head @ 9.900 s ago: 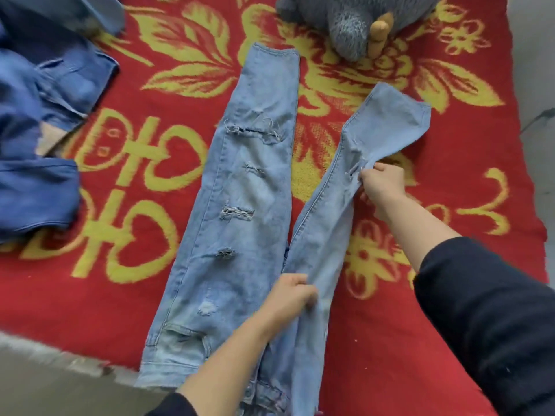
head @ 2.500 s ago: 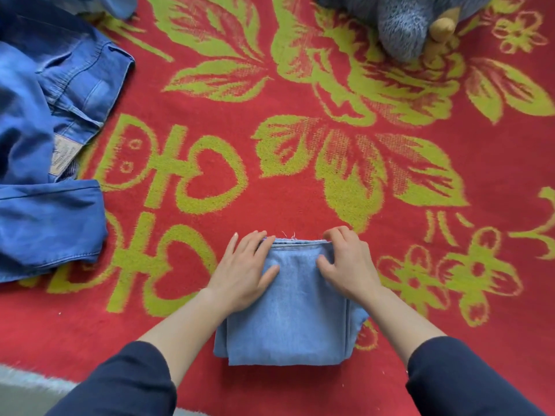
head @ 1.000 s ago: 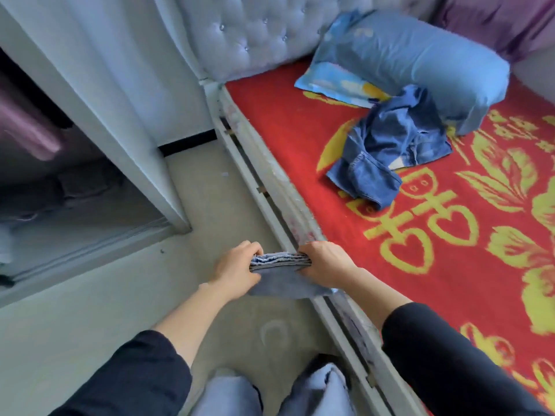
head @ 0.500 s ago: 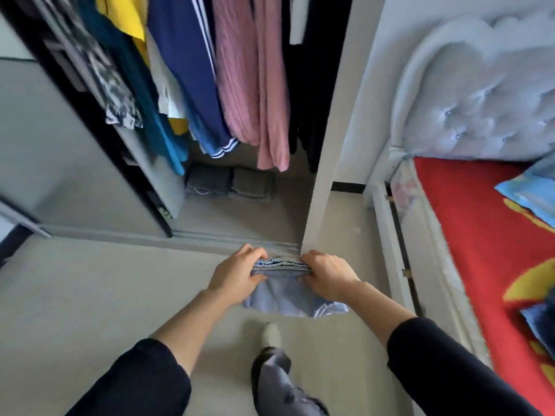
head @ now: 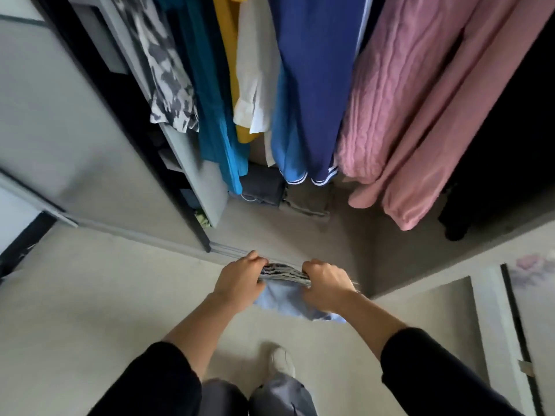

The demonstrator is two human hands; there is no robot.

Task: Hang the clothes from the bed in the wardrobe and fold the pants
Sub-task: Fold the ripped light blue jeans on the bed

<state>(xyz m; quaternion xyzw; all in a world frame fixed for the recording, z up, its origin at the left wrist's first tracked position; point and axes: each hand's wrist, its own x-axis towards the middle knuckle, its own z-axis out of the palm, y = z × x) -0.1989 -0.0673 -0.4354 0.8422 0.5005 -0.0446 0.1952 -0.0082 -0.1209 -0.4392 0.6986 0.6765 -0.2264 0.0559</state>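
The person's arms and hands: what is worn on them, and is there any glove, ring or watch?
Both arms wear dark, near-black long sleeves, the left sleeve and the right sleeve, which stop well above the wrists and leave the forearms bare. The left hand and the right hand are bare: no glove, ring or watch shows.

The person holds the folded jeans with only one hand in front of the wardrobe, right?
No, both hands hold them. The head view shows the left hand and right hand gripping the folded jeans, one at each side, in front of the wardrobe.
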